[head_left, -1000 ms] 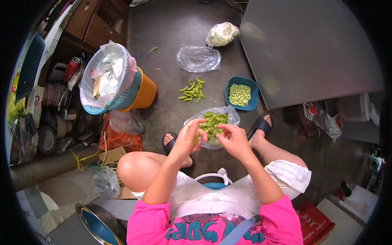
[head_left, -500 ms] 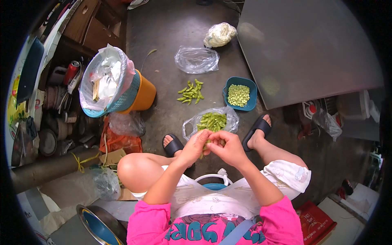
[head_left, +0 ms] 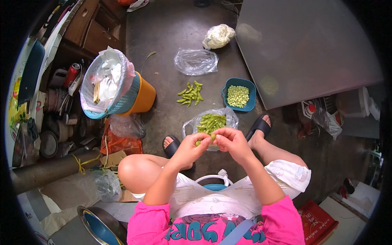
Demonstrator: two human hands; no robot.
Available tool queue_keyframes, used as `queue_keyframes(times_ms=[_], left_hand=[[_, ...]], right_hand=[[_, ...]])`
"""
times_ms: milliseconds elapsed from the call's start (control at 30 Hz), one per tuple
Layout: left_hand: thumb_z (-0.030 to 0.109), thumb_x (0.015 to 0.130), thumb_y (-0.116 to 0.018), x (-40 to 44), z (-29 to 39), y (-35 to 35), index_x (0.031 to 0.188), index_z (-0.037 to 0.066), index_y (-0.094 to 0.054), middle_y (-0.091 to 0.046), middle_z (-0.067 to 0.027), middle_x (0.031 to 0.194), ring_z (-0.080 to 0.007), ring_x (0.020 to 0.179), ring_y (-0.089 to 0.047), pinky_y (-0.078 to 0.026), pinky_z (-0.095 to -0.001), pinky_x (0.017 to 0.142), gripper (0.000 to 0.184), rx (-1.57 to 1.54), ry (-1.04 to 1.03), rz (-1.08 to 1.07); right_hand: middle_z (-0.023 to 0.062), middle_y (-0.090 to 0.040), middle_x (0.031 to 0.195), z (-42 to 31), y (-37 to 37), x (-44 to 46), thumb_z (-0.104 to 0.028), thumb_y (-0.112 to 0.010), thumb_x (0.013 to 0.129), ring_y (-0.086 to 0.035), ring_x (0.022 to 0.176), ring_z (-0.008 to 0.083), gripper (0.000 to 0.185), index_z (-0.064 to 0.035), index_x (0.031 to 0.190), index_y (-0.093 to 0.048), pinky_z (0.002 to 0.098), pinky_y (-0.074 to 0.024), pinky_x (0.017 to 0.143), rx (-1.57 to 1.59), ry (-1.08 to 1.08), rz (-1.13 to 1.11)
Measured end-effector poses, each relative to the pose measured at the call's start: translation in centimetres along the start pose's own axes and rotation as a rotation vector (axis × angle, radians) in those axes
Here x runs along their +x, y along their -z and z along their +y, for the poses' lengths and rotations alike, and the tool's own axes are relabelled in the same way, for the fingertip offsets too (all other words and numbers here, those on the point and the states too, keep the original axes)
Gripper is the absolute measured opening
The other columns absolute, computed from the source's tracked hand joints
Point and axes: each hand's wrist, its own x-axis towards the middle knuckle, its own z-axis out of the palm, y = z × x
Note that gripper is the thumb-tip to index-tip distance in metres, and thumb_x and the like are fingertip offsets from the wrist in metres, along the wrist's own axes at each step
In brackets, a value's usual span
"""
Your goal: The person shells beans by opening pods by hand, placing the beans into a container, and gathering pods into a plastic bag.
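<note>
My left hand (head_left: 188,150) pinches a green edamame pod (head_left: 198,143), one end of which shows between its fingers. Close beside it, my right hand (head_left: 233,144) has thumb and fingertips closed on a green piece (head_left: 213,137) of the pod. Whether the two pieces are still joined I cannot tell. Just beyond my hands, a clear plastic bag (head_left: 231,119) lies spread on the floor with a heap of edamame pods (head_left: 214,121) in it. Farther off lie loose pods (head_left: 190,94). To their right, shelled beans (head_left: 238,96) sit in a teal basin (head_left: 252,102).
A lined blue bin (head_left: 119,107) and an orange bin (head_left: 145,96) stand at the left. An empty plastic bag (head_left: 196,62) and a tied-up pale bag (head_left: 219,36) lie ahead. A grey tabletop (head_left: 310,49) juts in at the right. My slippered feet flank the pods.
My hands have moved slightly apart, turning the pod so green pieces show between the fingertips. My right hand has shifted a little right. The bags, basin and loose pods stay put.
</note>
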Motion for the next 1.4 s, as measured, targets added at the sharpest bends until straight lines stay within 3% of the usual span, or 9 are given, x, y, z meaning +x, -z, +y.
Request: queue_keyframes(times_ms=[33,133,433,633,933,1233,1333,1400], left_hand=[[0.025,0.088,-0.049,-0.2,0.4,0.2,0.088,0.001,-0.057,-0.052,-0.0014,0.067,-0.0049,0.05,-0.047,-0.039,-0.0197,0.047,0.025,-0.075,0.081,-0.027],[0.027,0.088,-0.049,-0.5,0.7,0.4,0.087,0.002,-0.057,-0.051,0.0002,0.064,-0.0053,0.049,-0.047,-0.038,-0.0206,0.043,0.027,-0.122,0.066,-0.088],[0.027,0.088,-0.05,-0.6,0.0,0.1,0.083,0.003,-0.057,-0.045,0.0034,0.054,-0.0036,0.043,-0.039,-0.029,-0.0189,0.038,0.026,-0.213,0.052,0.005],[0.026,0.088,-0.049,-0.6,0.1,-0.1,0.083,0.003,-0.056,-0.042,0.0042,0.055,-0.003,0.043,-0.034,-0.026,-0.0192,0.038,0.025,-0.279,0.058,-0.101],[0.028,0.087,-0.05,-1.2,0.2,-0.5,0.08,0.001,-0.054,-0.041,0.0037,0.056,-0.0026,0.039,-0.032,-0.024,-0.0181,0.035,0.029,-0.454,0.153,-0.224],[0.034,0.088,-0.048,-0.7,-1.3,-1.1,0.083,0.003,-0.052,-0.031,0.0059,0.054,-0.0042,0.04,-0.026,-0.021,-0.0195,0.036,0.032,-0.788,0.213,-0.293],[0.029,0.084,-0.054,-0.4,-1.4,-0.9,0.083,0.003,-0.053,-0.039,0.001,0.054,-0.0109,0.038,-0.037,-0.029,-0.0238,0.036,0.026,-0.799,0.273,-0.266],[0.024,0.08,-0.058,0.2,-0.7,-1.5,0.084,0.004,-0.054,-0.045,-0.0032,0.058,-0.0176,0.044,-0.045,-0.036,-0.0278,0.04,0.021,0.121,-0.362,0.095]], right_hand=[[0.0006,-0.058,0.072,-0.5,-0.1,-0.2,-0.01,-0.057,0.08,-0.043,0.055,0.0034,0.014,-0.0003,0.089,-0.059,0.0165,-0.0344,0.049,0.124,-0.078,-0.047],[0.0021,-0.059,0.073,-0.3,0.3,0.0,-0.009,-0.055,0.081,-0.042,0.054,0.0035,0.018,0.0009,0.096,-0.058,0.016,-0.034,0.048,0.118,-0.08,-0.133],[0.0041,-0.061,0.073,-0.8,-0.1,-0.2,-0.009,-0.057,0.08,-0.044,0.054,0.0048,0.016,0.0023,0.091,-0.061,0.0175,-0.0347,0.047,0.156,-0.093,-0.16],[0.0046,-0.061,0.073,-0.4,0.5,-0.1,-0.008,-0.059,0.078,-0.045,0.054,0.0045,0.014,0.0023,0.088,-0.06,0.0176,-0.0354,0.047,0.169,-0.085,-0.176],[0.007,-0.061,0.077,0.0,1.1,-0.6,0.001,-0.059,0.072,-0.058,0.067,0.009,0.009,0.0009,0.081,-0.059,0.0171,-0.0435,0.054,0.206,-0.104,-0.225],[0.0027,-0.06,0.071,0.6,0.7,-0.4,0.0,-0.058,0.072,-0.05,0.06,0.0032,0.007,0.0003,0.079,-0.059,0.0162,-0.0382,0.051,0.03,0.032,-0.127],[-0.0002,-0.058,0.068,0.6,0.6,-0.2,-0.002,-0.058,0.071,-0.044,0.056,0.0017,0.005,-0.0009,0.076,-0.059,0.0169,-0.0347,0.048,-0.018,0.019,-0.069],[-0.0015,-0.057,0.066,1.4,0.2,0.2,-0.003,-0.057,0.071,-0.043,0.055,0.0014,0.005,-0.0013,0.075,-0.059,0.0173,-0.0339,0.048,-0.046,0.091,0.032]])
